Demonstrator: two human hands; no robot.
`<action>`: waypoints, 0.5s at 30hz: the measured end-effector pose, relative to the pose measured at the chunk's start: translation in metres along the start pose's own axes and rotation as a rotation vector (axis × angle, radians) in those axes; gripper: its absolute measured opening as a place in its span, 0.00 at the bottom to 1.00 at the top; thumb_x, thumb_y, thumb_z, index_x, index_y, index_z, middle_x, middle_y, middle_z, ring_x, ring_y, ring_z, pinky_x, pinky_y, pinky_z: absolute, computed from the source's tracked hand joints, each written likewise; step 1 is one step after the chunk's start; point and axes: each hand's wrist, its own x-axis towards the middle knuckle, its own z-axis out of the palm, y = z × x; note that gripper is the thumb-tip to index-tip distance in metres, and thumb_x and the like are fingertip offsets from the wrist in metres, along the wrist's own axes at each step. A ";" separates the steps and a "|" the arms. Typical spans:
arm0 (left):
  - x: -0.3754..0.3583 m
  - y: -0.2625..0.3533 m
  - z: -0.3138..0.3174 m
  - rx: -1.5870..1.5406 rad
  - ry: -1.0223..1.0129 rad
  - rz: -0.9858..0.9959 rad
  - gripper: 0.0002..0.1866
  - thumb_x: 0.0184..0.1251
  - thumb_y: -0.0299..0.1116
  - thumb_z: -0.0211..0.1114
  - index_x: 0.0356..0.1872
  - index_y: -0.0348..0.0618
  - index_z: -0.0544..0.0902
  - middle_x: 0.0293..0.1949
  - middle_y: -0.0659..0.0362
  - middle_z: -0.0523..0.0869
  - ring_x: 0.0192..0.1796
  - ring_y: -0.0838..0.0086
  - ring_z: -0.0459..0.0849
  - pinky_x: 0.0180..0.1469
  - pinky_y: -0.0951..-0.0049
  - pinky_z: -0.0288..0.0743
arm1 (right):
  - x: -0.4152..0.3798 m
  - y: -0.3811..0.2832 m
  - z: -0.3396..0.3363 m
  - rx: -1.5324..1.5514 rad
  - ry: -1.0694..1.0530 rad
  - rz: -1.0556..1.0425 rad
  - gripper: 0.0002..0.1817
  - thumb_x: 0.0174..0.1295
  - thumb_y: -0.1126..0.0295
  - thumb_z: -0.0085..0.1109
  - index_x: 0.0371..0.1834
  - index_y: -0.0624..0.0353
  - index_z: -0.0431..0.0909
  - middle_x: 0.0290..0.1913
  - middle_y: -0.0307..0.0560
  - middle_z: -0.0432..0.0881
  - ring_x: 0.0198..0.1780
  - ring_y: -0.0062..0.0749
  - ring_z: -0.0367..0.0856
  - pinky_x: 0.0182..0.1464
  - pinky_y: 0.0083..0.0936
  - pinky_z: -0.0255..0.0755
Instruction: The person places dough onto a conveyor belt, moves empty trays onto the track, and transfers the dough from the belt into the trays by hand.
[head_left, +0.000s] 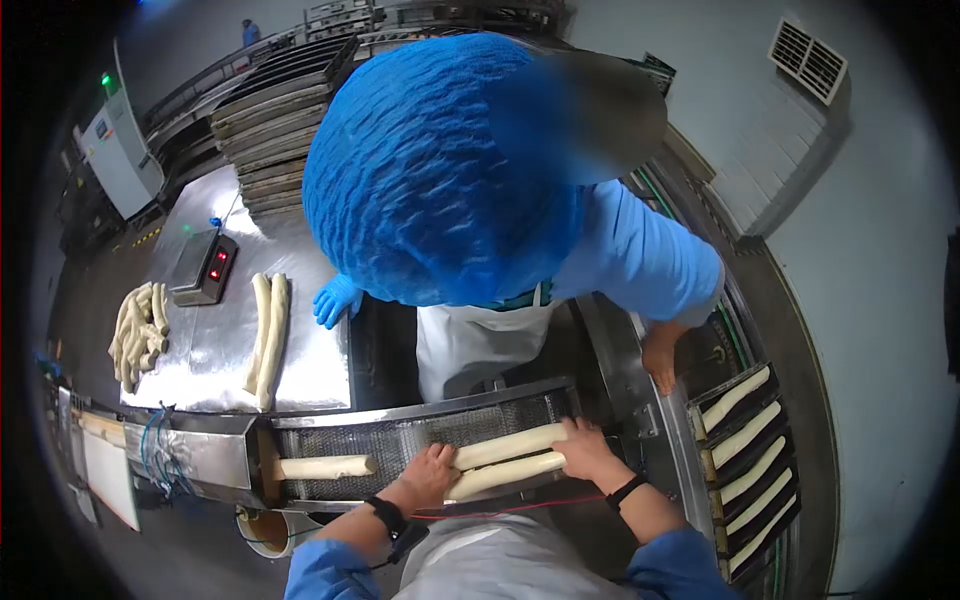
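Two pale dough rolls (510,447) lie side by side above the mesh conveyor belt (400,440). My left hand (430,477) has its fingers closed around their left ends. At the right ends, my right hand (588,451) grips the same pair. Both hands are bare, with dark bands on the wrists. Another dough roll (325,467) comes out of the metal housing (205,455) at the belt's left end, apart from my left hand.
Across the belt stands a co-worker in a blue hair cover (430,170), one hand gloved. A steel table (210,370) bears a scale (205,267), two long dough rolls (266,340) and a dough pile (138,332). At right, a tray (722,540) holds several dough strips. Stacked trays (270,140) stand behind.
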 end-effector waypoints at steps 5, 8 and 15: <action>0.007 0.009 -0.012 -0.002 -0.060 -0.006 0.19 0.48 0.41 0.71 0.45 0.55 0.90 0.45 0.52 0.77 0.53 0.58 0.77 0.56 0.62 0.71 | -0.020 0.008 -0.009 0.011 -0.128 0.128 0.20 0.45 0.55 0.72 0.44 0.42 0.90 0.51 0.55 0.79 0.57 0.53 0.77 0.52 0.51 0.78; 0.003 0.011 -0.017 0.079 -0.055 -0.011 0.20 0.48 0.45 0.70 0.45 0.57 0.91 0.44 0.53 0.80 0.55 0.59 0.79 0.58 0.60 0.69 | -0.035 0.014 -0.031 0.014 -0.164 0.140 0.21 0.44 0.55 0.72 0.45 0.41 0.90 0.49 0.54 0.79 0.56 0.51 0.77 0.52 0.48 0.74; -0.060 -0.002 -0.041 -0.085 0.050 -0.039 0.23 0.47 0.58 0.70 0.38 0.53 0.93 0.43 0.54 0.82 0.51 0.61 0.81 0.60 0.55 0.69 | -0.054 -0.004 -0.068 0.023 -0.179 0.012 0.20 0.40 0.56 0.71 0.40 0.45 0.90 0.41 0.52 0.77 0.51 0.50 0.75 0.51 0.46 0.67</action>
